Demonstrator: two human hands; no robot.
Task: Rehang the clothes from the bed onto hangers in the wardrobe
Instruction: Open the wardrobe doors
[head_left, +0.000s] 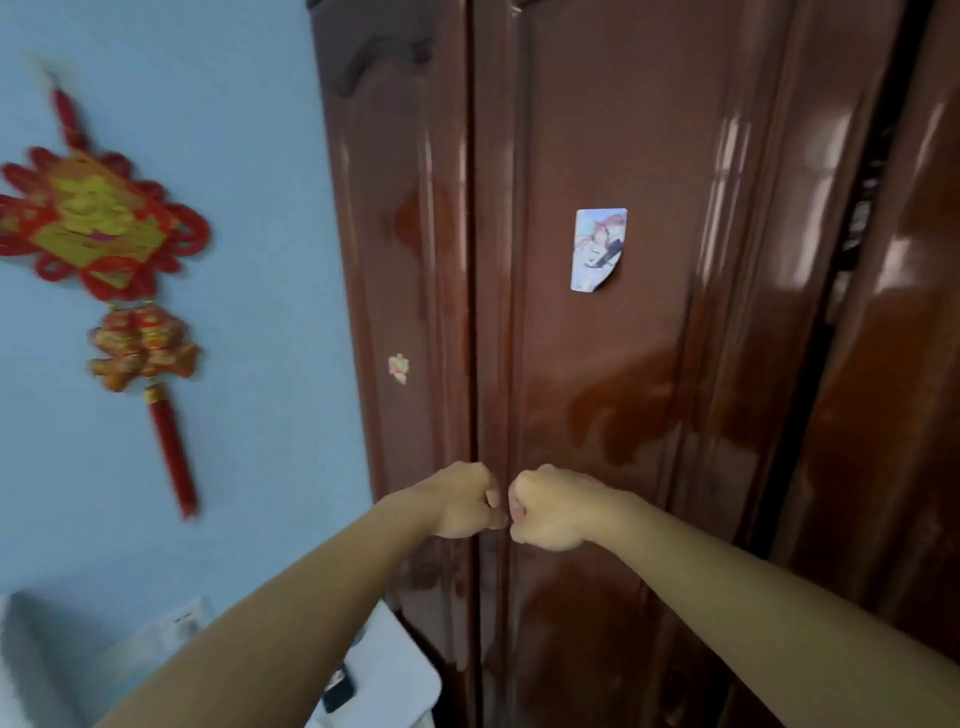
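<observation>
A glossy dark-brown wardrobe fills the view, its left door (405, 260) and middle door (597, 389) closed against each other. My left hand (462, 501) and my right hand (550, 506) are curled into fists side by side at the seam between these doors, at waist height, each gripping at its door's edge. The handles are hidden under my fingers. No clothes, hangers or bed are in view.
A further door at the right (914, 364) stands slightly ajar with a dark gap (852, 249). A picture card (598, 249) is stuck on the middle door. A red knot ornament (98, 223) hangs on the blue wall. A white object (400, 670) sits low on the left.
</observation>
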